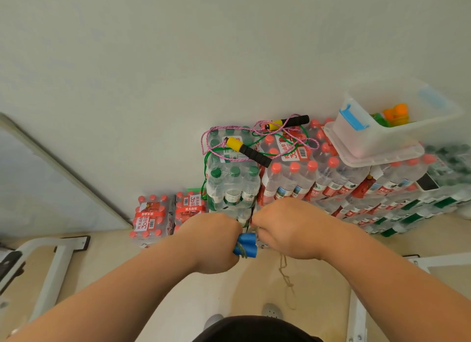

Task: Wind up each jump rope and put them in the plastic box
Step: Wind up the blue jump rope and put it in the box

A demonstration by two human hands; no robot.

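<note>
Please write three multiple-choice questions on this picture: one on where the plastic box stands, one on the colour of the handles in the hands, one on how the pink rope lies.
1. The plastic box stands: A. on the floor; B. on the packs of water bottles; C. on a chair.
2. The handles that the left hand grips are: A. blue; B. yellow; C. red.
3. The pink rope lies: A. wound tight; B. inside the box; C. loose on the packs.
Answers: B, its base rests on the red-capped packs. A, blue shows between the hands, while the right hand holds the tan rope. C, its loops sprawl unwound.
</note>
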